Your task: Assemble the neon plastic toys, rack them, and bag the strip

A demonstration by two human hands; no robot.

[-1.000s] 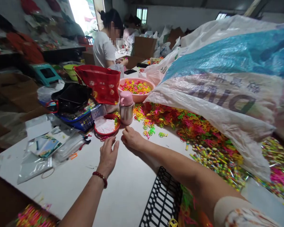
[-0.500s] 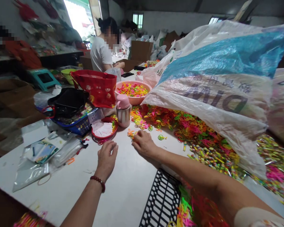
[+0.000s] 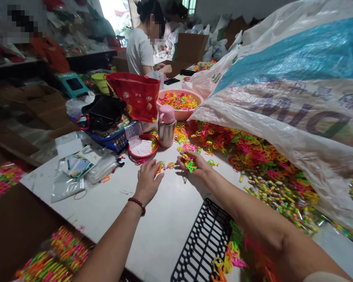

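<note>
My right hand (image 3: 194,166) is palm up over the white table (image 3: 161,219), fingers curled round a few small neon plastic rings (image 3: 190,165), green and pink. My left hand (image 3: 147,181) lies flat beside it, a red bead bracelet on the wrist, fingertips touching loose rings (image 3: 168,165) on the table. A big heap of coloured rings (image 3: 241,150) spills from under a large plastic sack (image 3: 285,94) just right of my hands.
A pink-lidded steel flask (image 3: 166,126), a red dish (image 3: 143,147), a pink bowl of rings (image 3: 178,102), a red bag (image 3: 137,96) and a blue basket (image 3: 113,141) stand beyond my hands. A black crate (image 3: 202,243) sits near me. Another person (image 3: 141,49) works at the far end.
My right hand has moved right from near the flask to the edge of the heap, turned palm up and gathered some rings. My left hand has slid forward toward loose rings.
</note>
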